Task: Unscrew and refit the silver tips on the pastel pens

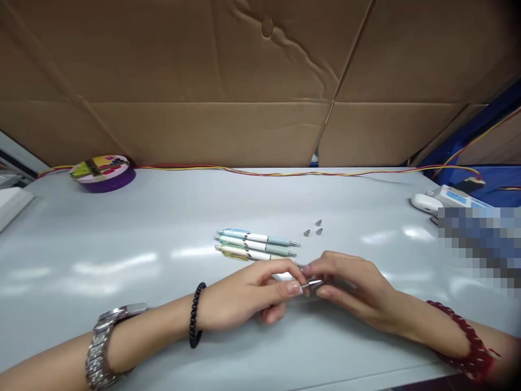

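Observation:
My left hand (260,293) is closed around a pen, thumb and index finger pinching its barrel; most of the pen is hidden by the fingers. The pen's silver tip (313,283) sticks out to the right. My right hand (354,288) is curled about that tip, index finger above it and thumb below; the exact contact is partly hidden. Just beyond the hands lie three pens side by side, a blue one (256,237), a green one (254,245) and a yellow one (250,254). To their right are three small silver cone-shaped pen tips (319,231).
A round purple tin (106,182) stands at the back left of the grey table (163,212). Red and yellow wires (260,174) run along the back edge, below a brown cardboard wall (195,130). On the right are a white rounded case (425,203) and a blurred-out patch.

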### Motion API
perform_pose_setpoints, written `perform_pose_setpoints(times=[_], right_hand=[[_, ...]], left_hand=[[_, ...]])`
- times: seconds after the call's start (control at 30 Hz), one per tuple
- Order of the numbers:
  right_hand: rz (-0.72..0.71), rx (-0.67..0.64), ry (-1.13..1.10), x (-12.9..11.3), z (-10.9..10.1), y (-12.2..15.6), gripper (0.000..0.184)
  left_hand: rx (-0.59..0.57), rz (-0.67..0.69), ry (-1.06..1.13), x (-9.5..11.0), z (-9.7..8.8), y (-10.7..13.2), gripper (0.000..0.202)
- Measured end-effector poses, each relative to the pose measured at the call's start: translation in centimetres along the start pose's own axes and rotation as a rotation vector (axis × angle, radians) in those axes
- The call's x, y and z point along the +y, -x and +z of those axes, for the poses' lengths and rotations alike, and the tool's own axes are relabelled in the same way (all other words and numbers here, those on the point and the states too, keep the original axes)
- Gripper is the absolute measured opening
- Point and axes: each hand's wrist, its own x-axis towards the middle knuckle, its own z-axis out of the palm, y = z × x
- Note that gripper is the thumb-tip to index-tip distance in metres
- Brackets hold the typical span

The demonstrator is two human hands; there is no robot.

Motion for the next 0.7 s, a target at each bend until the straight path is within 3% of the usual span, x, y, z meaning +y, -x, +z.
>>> perform_pose_setpoints(times=[0.27, 0.43, 0.7], right_hand=[[-0.048, 0.09, -0.037, 0.5, 0.0, 0.5, 0.017], [0.065, 0.311, 0.028, 1.8, -0.6, 0.6, 0.017], [0.198, 0.067, 0.319, 2.8, -1.5, -0.1, 0.016]], left_hand=[[-0.003, 0.03, -0.007, -0.1, 0.1, 0.0, 0.019], [0.001, 0.007, -0.028, -0.1, 0.0, 0.1, 0.019], [-0.02, -0.003, -0.197, 0.8, 0.4, 0.9, 0.024]])
